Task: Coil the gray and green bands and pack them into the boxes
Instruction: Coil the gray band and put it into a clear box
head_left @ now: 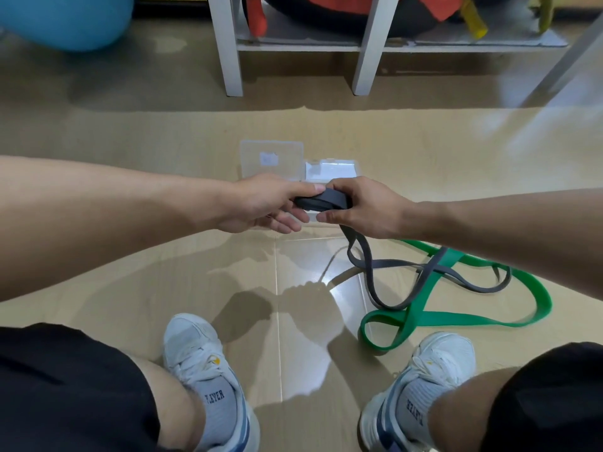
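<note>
Both hands winding up the gray band

Left hand (274, 203) and right hand (359, 207) are gripping the gray band (323, 201), bunching its coil over the clear boxes (270, 158); its tail is trailing across the green band (456, 318), lying loose on the floor

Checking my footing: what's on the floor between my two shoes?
Bare tile floor with only hand shadows, in the head view; the green band lies nearer the right shoe.
</note>
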